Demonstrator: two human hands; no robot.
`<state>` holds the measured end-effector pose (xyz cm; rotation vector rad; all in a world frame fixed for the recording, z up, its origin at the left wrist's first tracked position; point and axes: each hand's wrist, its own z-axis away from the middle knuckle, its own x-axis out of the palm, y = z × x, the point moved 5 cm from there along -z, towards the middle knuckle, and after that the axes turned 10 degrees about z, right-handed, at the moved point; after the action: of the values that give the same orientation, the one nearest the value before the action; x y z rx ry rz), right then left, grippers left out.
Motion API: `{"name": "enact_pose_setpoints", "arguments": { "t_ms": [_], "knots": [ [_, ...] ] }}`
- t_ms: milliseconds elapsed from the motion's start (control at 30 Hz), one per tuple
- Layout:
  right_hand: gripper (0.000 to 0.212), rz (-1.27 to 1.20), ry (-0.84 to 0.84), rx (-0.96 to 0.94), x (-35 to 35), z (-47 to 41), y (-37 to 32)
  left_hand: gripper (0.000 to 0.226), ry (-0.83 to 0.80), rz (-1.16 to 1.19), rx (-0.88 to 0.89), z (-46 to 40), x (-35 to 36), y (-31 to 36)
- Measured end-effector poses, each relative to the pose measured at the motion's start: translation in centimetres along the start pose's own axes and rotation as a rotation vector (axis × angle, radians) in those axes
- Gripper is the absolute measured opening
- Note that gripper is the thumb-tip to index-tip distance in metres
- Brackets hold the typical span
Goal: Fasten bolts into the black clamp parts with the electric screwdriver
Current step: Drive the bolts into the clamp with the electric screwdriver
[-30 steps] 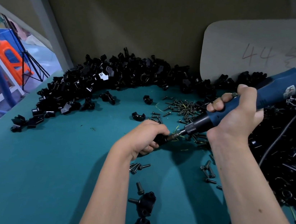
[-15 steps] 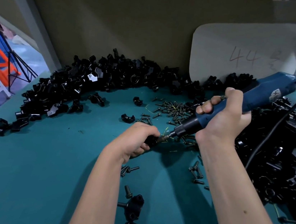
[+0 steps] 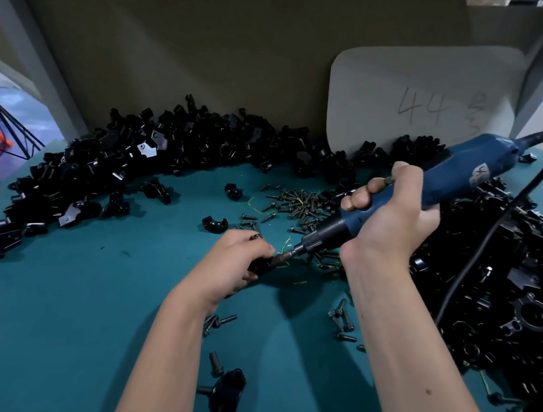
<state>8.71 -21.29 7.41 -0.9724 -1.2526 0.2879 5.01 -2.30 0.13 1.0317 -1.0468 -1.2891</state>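
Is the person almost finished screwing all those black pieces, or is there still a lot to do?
Still lots to do. A few clamps with bolts in them lie near the front edge, so those look done. Right now the left hand holds one black clamp part while the right hand drives the blue electric screwdriver into it. Big piles of black parts and loose bolts still wait.

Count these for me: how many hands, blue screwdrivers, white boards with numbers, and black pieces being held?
Hands: 2, the left hand and the right hand
Blue electric screwdriver: 1, gripped by the right hand
White board with 44 written on it: 1
Black clamp part held in the left hand: 1
Total: 5
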Motion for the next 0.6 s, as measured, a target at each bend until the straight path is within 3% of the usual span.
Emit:
{"name": "enact_pose_setpoints", "arguments": {
  "t_ms": [400, 467, 600],
  "knots": [
    [0.022, 0.016, 0.105, 0.032, -1.2, -1.0, 0.0, 0.032, 0.131, -0.335, 0.364, 0.1, 1.1, 1.1],
    [0.021, -0.004, 0.112, 0.078, -1.2, -1.1, 0.0, 0.03, 0.107, -0.283, 0.391, 0.3, 0.9, 1.5],
    [0.03, -0.125, 0.064, 0.2, -1.2, -1.6, -0.1, 0.025, 0.093, 0.102, 0.378, 0.8, -0.1, 2.5]
  ]
}}
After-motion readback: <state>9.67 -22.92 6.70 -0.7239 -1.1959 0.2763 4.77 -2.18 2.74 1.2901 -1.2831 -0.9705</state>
